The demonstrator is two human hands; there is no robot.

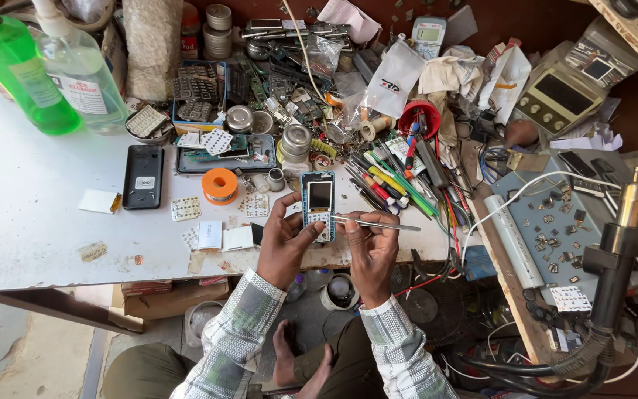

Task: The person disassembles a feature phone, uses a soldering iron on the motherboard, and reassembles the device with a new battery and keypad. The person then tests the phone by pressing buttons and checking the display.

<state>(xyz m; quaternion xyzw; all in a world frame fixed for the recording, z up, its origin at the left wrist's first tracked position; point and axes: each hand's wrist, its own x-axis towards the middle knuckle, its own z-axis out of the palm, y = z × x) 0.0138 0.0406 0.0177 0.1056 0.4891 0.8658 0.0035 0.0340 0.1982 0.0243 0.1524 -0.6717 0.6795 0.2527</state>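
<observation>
Crowded white bench (pixel 31 222), parts everywhere. Left hand (pixel 283 247) clamps the small phone (pixel 319 205) at the bench edge; right hand (pixel 372 247) pinches tweezers (pixel 375 222) against its keypad. A slip could scratch it, or drop it off the edge.

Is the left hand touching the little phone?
Touching. The head view shows the left hand with its fingers wrapped around the phone's lower edge.

Blue-framed phone (pixel 319 205), orange tape roll (pixel 220 185), green bottle (pixel 16 70), seemingly checked sleeves (pixel 238 332).
</observation>
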